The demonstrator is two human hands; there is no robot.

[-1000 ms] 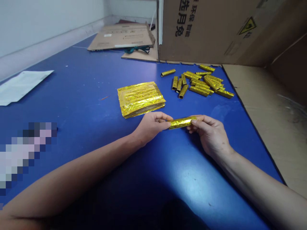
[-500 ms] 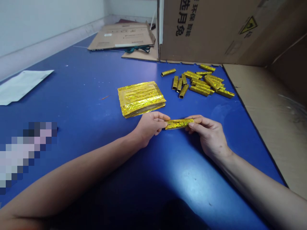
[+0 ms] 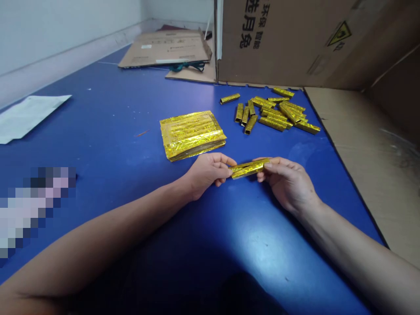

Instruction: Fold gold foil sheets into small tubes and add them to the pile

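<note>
Between my two hands is a narrow strip of shiny gold foil paper (image 3: pixel 249 168), folded lengthwise, with a gap showing between its folds toward the left. My left hand (image 3: pixel 210 173) pinches its left end between thumb and fingers. At the other end my right hand (image 3: pixel 288 179) grips it, thumb on top. A flat stack of gold foil paper sheets (image 3: pixel 193 133) lies just beyond my left hand. Farther off to the right is a loose pile of folded gold foil tubes (image 3: pixel 275 118), several of them showing open square ends.
The blue surface (image 3: pixel 114 144) lies under everything. A large cardboard box (image 3: pixel 288 48) stands at the back right, and cardboard (image 3: pixel 357 144) runs along the right edge. Flattened cardboard (image 3: pixel 167 46) with green string (image 3: pixel 187 66) lies behind. A white packet (image 3: pixel 33 116) is at left.
The foil strip has shifted slightly right, and its right end has tilted up. My right thumb now lies over that end, and the gap between the folds looks wider.
</note>
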